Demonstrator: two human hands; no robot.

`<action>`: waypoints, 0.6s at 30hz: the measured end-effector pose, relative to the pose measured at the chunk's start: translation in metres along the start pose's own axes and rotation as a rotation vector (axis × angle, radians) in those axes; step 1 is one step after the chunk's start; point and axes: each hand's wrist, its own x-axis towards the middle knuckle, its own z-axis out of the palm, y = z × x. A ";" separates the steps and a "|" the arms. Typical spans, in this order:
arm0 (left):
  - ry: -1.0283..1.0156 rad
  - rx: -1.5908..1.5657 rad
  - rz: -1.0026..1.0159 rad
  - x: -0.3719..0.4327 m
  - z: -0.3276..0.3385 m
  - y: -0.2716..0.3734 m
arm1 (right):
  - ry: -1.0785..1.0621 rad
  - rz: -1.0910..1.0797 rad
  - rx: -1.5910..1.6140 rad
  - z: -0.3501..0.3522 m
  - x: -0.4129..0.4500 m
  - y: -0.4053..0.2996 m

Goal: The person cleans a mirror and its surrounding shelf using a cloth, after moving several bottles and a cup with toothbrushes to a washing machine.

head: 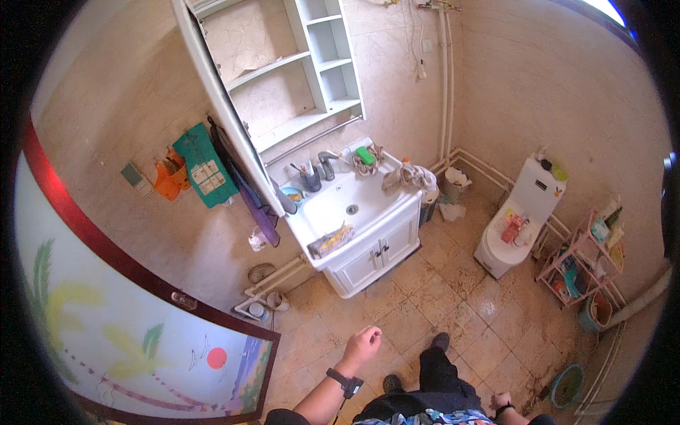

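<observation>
My left hand (364,342) hangs in the air over the tiled floor, its fingers loosely curled in with nothing visible in them. A dark band with a small device (346,383) is strapped on that wrist. Down by my right side is my right hand (501,401), small in view; its fingers are hard to make out. Ahead stands a white washbasin (366,212) on a two-door cabinet (372,260). A grey cloth (409,178) lies over its right rim, and a green sponge (365,155) rests on another crumpled cloth behind the bowl. A grey and yellow cloth (332,241) lies on the front left rim.
An open white wall cabinet (271,71) hangs above the basin. Left stands a painted door (159,340). To the right are a toilet (515,223) with items on its lid, a pink rack (579,260) and a teal basin (567,386). The floor (457,303) is stained.
</observation>
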 end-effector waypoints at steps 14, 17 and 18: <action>0.208 0.159 0.055 0.176 -0.011 0.050 | 0.808 0.237 0.927 -0.454 0.117 0.201; 0.336 0.086 -0.016 0.186 -0.031 0.060 | 0.908 0.047 0.951 -0.628 0.093 0.194; 0.353 0.112 -0.057 0.184 -0.033 0.054 | 1.031 -0.076 0.920 -0.676 0.090 0.186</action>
